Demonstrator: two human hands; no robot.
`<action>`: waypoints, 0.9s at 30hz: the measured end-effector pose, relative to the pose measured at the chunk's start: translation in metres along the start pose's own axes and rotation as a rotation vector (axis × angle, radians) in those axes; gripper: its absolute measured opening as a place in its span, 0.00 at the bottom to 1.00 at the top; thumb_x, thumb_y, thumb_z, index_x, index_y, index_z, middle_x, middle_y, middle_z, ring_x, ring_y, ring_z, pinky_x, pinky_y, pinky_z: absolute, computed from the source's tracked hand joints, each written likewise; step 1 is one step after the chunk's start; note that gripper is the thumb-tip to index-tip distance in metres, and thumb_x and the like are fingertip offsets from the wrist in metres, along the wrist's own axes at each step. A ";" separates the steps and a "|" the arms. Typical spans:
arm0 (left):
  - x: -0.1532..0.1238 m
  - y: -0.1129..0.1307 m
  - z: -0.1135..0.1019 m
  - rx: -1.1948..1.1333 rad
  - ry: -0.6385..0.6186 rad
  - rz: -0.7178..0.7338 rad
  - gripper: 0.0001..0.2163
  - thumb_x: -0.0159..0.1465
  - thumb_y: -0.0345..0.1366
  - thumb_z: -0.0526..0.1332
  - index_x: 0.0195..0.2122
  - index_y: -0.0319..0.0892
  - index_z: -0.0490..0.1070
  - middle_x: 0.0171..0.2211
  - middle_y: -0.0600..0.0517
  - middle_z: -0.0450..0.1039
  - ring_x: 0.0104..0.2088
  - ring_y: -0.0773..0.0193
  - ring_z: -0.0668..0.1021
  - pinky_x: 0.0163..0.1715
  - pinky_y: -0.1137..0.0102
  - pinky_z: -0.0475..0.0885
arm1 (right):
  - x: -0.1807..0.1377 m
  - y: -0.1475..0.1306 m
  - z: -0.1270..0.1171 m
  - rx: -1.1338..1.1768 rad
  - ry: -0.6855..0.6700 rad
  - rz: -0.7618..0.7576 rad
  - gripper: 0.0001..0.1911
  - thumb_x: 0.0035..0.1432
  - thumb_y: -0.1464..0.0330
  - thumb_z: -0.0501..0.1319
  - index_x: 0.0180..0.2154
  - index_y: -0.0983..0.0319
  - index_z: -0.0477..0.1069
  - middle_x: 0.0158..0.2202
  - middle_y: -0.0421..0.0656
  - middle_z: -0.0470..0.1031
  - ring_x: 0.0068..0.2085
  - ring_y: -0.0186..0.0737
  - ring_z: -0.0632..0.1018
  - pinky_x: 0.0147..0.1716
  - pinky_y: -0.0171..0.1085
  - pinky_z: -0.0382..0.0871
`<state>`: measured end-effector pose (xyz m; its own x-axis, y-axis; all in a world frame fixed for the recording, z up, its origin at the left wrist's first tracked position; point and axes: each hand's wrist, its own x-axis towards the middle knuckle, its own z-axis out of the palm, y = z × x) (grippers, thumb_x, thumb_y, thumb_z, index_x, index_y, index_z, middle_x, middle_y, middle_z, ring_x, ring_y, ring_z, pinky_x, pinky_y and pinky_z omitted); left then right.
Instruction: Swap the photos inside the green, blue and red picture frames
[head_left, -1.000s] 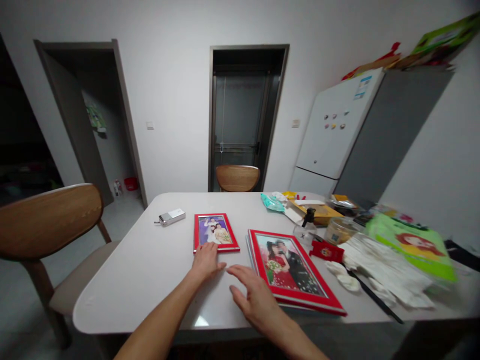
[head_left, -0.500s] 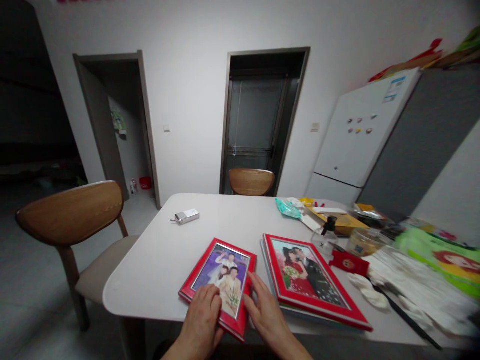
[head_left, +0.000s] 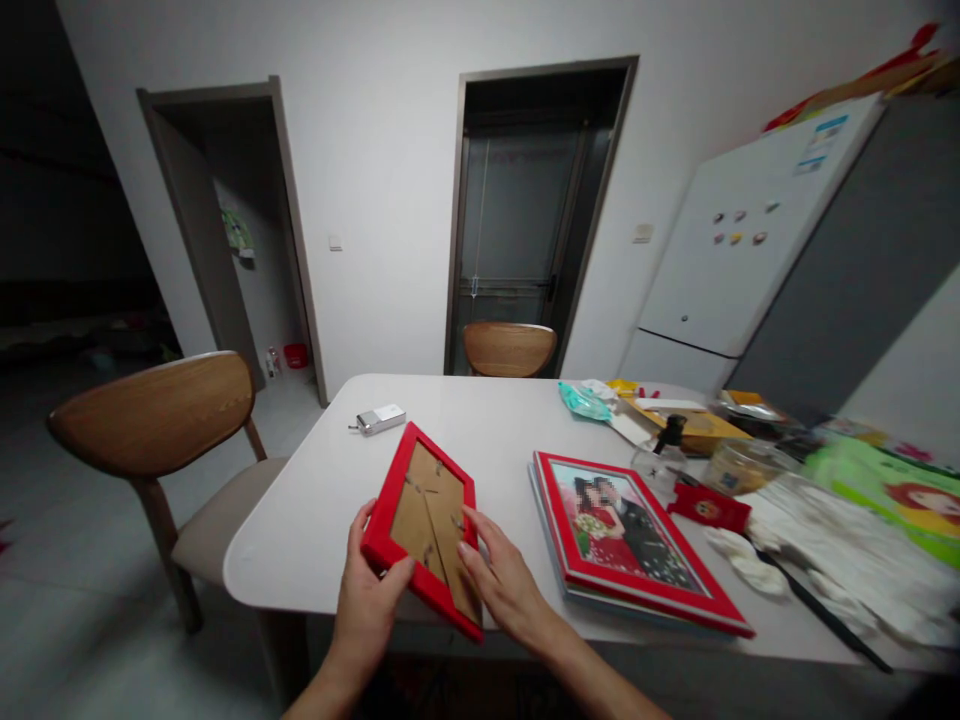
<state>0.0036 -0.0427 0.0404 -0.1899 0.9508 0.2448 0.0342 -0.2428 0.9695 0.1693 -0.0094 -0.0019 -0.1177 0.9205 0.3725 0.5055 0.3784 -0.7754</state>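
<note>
A small red picture frame (head_left: 429,508) is raised and tilted above the near table edge, its brown backboard with metal clips facing me. My left hand (head_left: 369,585) grips its left side, thumb over the near corner and fingers behind. On the right side of the frame, my right hand (head_left: 501,575) holds the edge with fingers bent over the rim and backboard. The photo side is turned away and hidden. Just right of my right hand lies a larger red-framed wedding photo (head_left: 634,540), face up on a flat stack.
On the white table (head_left: 300,540) lies a small silver-grey device (head_left: 379,420). To the right are a teal packet (head_left: 585,401), a clear pump bottle (head_left: 660,462), a red envelope (head_left: 709,507), white tissues (head_left: 847,560) and a black-handled tool (head_left: 825,610). A wooden chair (head_left: 161,415) stands left.
The small picture frame has been lifted off the table and turned over, so its back shows instead of the photo. Both hands now hold its sides. The view has shifted slightly.
</note>
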 end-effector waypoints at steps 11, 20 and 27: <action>-0.018 -0.050 -0.018 0.425 -0.142 -0.075 0.27 0.53 0.38 0.55 0.53 0.36 0.52 0.51 0.43 0.61 0.52 0.56 0.63 0.51 0.61 0.57 | -0.003 0.023 0.001 -0.371 -0.066 -0.078 0.18 0.50 0.66 0.53 0.44 0.64 0.68 0.48 0.52 0.66 0.50 0.46 0.64 0.50 0.46 0.56; -0.020 -0.058 -0.022 0.711 -0.253 0.089 0.24 0.57 0.38 0.51 0.55 0.38 0.49 0.54 0.42 0.56 0.55 0.57 0.59 0.54 0.56 0.51 | -0.004 0.025 0.002 -0.393 -0.044 -0.109 0.16 0.50 0.67 0.53 0.42 0.61 0.69 0.46 0.50 0.67 0.49 0.45 0.66 0.49 0.47 0.57; -0.023 -0.062 -0.020 0.826 -0.285 0.135 0.25 0.58 0.38 0.50 0.55 0.36 0.46 0.56 0.40 0.54 0.56 0.55 0.56 0.54 0.54 0.51 | -0.005 0.027 0.002 -0.463 -0.062 -0.131 0.17 0.52 0.66 0.51 0.43 0.63 0.68 0.46 0.50 0.66 0.50 0.45 0.64 0.49 0.46 0.57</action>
<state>-0.0138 -0.0534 -0.0251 0.1146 0.9627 0.2451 0.7574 -0.2443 0.6055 0.1821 -0.0035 -0.0257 -0.2491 0.8776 0.4096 0.8089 0.4211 -0.4103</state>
